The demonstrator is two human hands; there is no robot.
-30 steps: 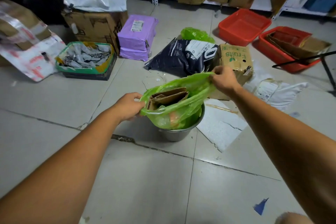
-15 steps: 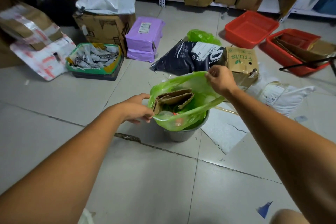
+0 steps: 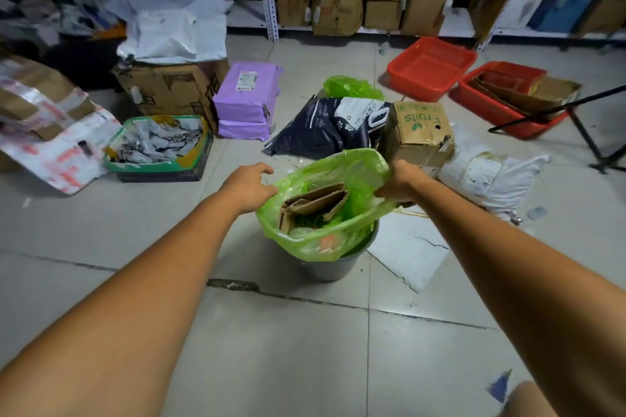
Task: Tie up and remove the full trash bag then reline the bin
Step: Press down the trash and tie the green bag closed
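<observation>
Green translucent trash bag (image 3: 316, 245) sits in round grey bin (image 3: 330, 269), mouth open, untied, edges pulled up above the bin's rim. Full: folded cardboard (image 3: 315, 203) stands inside, other rubbish under it. Bin upright on tiled floor (image 3: 305, 349).

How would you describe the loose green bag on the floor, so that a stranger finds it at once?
Find the grey bin in the middle of the tiled floor. Beyond it lies a dark printed package; the crumpled green bag sits just behind that. Unlike the bin's green liner, it lies loose and untouched.
</observation>
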